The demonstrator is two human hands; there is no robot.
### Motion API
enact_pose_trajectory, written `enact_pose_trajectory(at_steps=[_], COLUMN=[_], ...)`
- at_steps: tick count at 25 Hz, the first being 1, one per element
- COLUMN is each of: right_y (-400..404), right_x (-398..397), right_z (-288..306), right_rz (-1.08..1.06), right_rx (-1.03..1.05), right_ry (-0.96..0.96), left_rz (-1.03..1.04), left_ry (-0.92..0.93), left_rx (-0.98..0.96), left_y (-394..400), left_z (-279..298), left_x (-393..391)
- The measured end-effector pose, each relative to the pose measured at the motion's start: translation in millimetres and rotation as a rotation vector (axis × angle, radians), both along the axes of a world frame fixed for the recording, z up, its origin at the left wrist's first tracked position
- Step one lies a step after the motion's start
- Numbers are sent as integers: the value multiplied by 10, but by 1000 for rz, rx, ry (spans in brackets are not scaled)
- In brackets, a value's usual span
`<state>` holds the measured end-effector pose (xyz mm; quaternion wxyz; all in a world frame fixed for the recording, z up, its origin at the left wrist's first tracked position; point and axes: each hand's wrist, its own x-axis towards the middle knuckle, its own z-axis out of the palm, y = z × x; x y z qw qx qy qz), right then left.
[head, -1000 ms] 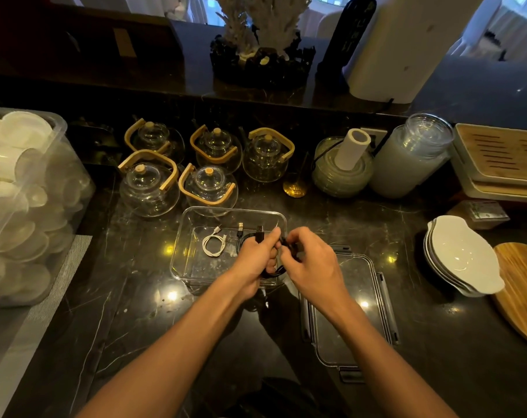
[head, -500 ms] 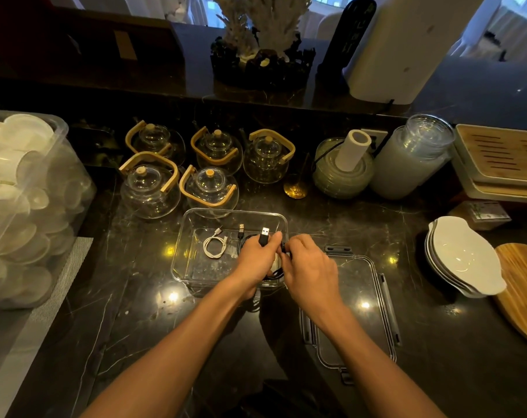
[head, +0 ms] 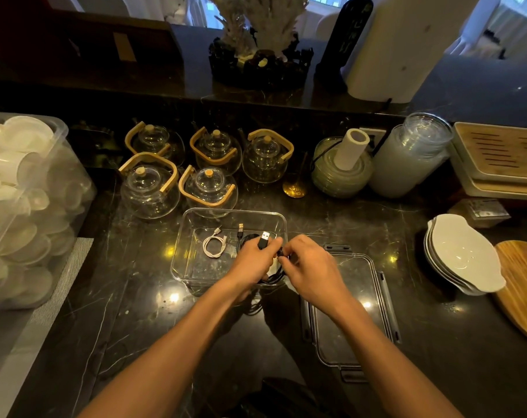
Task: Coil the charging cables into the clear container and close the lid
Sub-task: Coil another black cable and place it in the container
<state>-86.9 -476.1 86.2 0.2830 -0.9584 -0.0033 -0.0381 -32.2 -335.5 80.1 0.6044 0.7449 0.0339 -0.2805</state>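
Both hands are on the black charging cable [head: 274,277]: left hand [head: 251,262] wraps the coil with its USB plug [head: 264,238] sticking up, right hand [head: 309,263] pinches a strand just beside it. I'd say it only needs lowering, since the clear container [head: 192,236] sits directly underneath, lid [head: 361,297] off to the right.

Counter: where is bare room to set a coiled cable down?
Bare counter lies between the big tub and the clear container, and nearer, between the forearms. Behind, teapots crowd it; right, the lid and white dishes fill it.
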Motion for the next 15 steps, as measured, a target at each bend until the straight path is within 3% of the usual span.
enact_pose_trajectory(at_steps=[2, 4, 8, 11, 15], right_y=[54, 67, -42, -43, 16], right_x=[-7, 30, 131, 117, 118], right_z=[-18, 11, 128, 107, 35], right_rz=[-75, -211, -480, -452, -318], right_rx=[95, 393, 1042, 1113, 1024], right_ry=[-10, -3, 127, 304, 363], left_rz=[3, 18, 44, 3, 13], left_ry=[-30, -27, 152, 242, 307], left_rx=[58, 76, -221, -345, -350], left_y=[-21, -24, 35, 82, 140], left_z=[3, -25, -75, -53, -29], left_x=[10, 15, 17, 50, 111])
